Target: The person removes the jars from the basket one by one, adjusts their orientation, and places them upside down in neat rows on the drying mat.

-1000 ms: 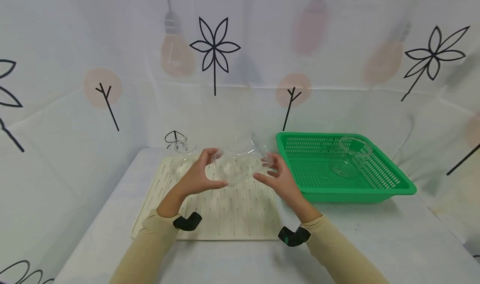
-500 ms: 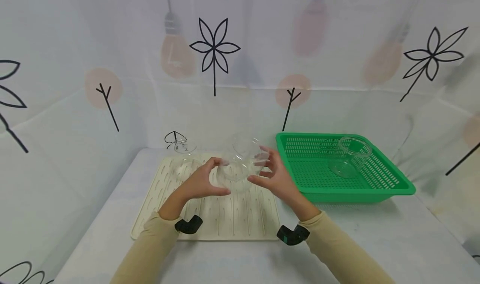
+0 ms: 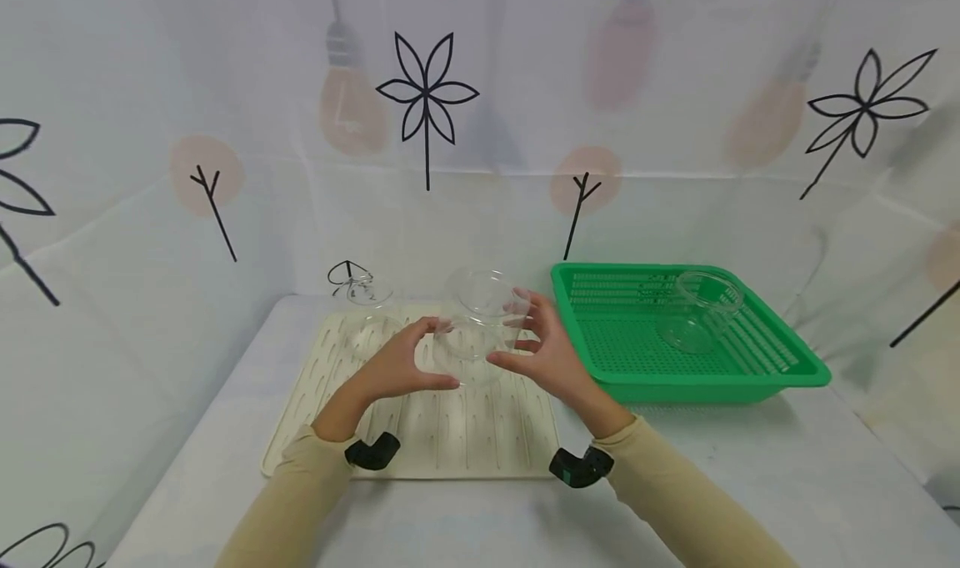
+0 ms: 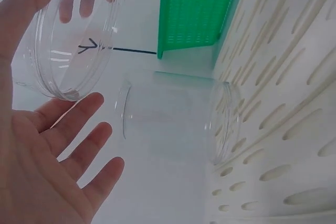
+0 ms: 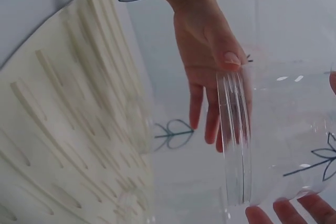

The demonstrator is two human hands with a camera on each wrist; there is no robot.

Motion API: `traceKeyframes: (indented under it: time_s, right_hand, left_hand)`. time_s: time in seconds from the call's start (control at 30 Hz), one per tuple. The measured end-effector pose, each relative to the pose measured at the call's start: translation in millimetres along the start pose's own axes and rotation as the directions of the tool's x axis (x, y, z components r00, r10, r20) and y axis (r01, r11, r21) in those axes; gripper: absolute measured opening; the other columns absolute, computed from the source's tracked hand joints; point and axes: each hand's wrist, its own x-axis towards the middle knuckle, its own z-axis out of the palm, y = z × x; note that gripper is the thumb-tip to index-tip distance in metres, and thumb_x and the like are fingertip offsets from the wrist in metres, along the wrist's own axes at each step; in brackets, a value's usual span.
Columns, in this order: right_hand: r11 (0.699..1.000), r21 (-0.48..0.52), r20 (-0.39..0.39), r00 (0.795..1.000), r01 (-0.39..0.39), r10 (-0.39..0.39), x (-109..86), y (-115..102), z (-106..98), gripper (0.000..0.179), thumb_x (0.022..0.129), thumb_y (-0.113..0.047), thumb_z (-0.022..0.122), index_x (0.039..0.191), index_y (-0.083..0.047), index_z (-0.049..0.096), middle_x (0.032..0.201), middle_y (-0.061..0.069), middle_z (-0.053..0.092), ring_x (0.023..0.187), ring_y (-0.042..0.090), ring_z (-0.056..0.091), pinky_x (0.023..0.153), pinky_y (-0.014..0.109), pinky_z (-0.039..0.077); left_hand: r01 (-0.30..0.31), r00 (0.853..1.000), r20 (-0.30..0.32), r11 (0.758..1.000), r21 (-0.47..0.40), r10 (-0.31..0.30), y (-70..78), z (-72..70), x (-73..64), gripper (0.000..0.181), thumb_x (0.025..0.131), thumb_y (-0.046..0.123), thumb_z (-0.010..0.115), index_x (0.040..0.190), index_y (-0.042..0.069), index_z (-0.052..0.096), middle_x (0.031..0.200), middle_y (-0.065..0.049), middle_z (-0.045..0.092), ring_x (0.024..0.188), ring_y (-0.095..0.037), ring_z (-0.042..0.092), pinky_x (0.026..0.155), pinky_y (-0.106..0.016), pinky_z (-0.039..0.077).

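Observation:
A clear jar (image 3: pixel 480 326) is held over the cream ridged mat (image 3: pixel 465 443), its threaded mouth tipped down toward the mat. My left hand (image 3: pixel 401 364) has its thumb and index finger spread across the mouth end; its other fingers stick out past the rim in the left wrist view. On the other side, my right hand (image 3: pixel 547 351) grips the jar's body, fingertips (image 5: pixel 310 205) along its wall. A second clear jar (image 4: pixel 170 116) stands on the mat, at the back left in the head view.
At the right stands a green plastic basket (image 3: pixel 750 393) with slotted walls, holding another clear jar (image 3: pixel 693 322). A patterned white cloth (image 3: pixel 480 134) hangs behind the white table (image 3: pixel 465 522). The second jar on the mat stands close behind my left hand.
The held jar has turned in my hands and its mouth now points down toward the mat. My right hand has shifted slightly left and up; my left hand has lowered a little.

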Motion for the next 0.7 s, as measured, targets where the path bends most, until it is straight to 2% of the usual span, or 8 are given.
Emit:
traceKeyframes:
  time_s: [0.13,0.27,0.4,0.53,0.7]
  right_hand:
    - [1.000,-0.012,-0.003,1.000,-0.006,0.006,1.7,-1.1,3.9,0.085,0.073,-0.011,0.079,0.141,-0.007,0.028,0.131,0.017,0.043,0.111,0.034,0.047,0.086,0.051,0.046]
    - [1.000,-0.027,-0.004,1.000,-0.008,0.008,2.9,-1.7,5.0,0.083,0.073,-0.008,0.079,0.140,-0.005,0.029,0.129,0.015,0.044,0.110,0.032,0.048,0.085,0.044,0.048]
    - [0.999,-0.041,-0.011,1.000,-0.019,0.019,3.9,-1.4,5.1,0.083,0.073,-0.007,0.079,0.139,-0.007,0.030,0.129,0.016,0.044,0.111,0.032,0.049,0.086,0.045,0.047]
    - [0.999,-0.032,-0.013,0.999,-0.040,0.040,5.8,0.9,6.1,0.083,0.073,-0.006,0.078,0.140,-0.009,0.030,0.130,0.019,0.043,0.112,0.033,0.048,0.087,0.051,0.046]
    - [0.998,0.011,0.002,0.998,-0.055,0.055,10.5,3.6,10.1,0.083,0.073,-0.005,0.078,0.141,-0.010,0.029,0.131,0.019,0.042,0.115,0.035,0.047,0.089,0.047,0.046]
  left_hand:
    - [0.038,0.999,-0.007,0.999,0.032,-0.038,-1.3,-6.0,-8.9,0.087,0.069,0.047,0.078,0.139,0.013,0.040,0.141,-0.007,0.039,0.129,-0.028,0.035,0.098,-0.053,0.035]
    - [-0.011,0.999,-0.032,0.999,0.039,0.012,-6.0,-13.3,-16.8,0.083,0.070,0.043,0.079,0.139,0.014,0.041,0.140,-0.005,0.041,0.128,-0.027,0.036,0.099,-0.053,0.033]
    - [-0.030,0.998,-0.062,0.998,0.049,0.033,-15.1,-19.1,-25.9,0.082,0.071,0.041,0.079,0.139,0.014,0.042,0.139,-0.003,0.042,0.128,-0.027,0.036,0.098,-0.054,0.033]
    - [-0.021,0.996,-0.080,0.998,0.065,0.027,-23.6,-23.4,-34.0,0.081,0.071,0.043,0.079,0.138,0.014,0.043,0.138,-0.003,0.042,0.127,-0.030,0.036,0.097,-0.056,0.033]
    - [0.010,0.995,-0.101,0.996,0.084,-0.002,-30.9,-29.0,-45.5,0.078,0.070,0.043,0.080,0.134,0.015,0.046,0.138,-0.006,0.040,0.127,-0.033,0.034,0.096,-0.058,0.033]
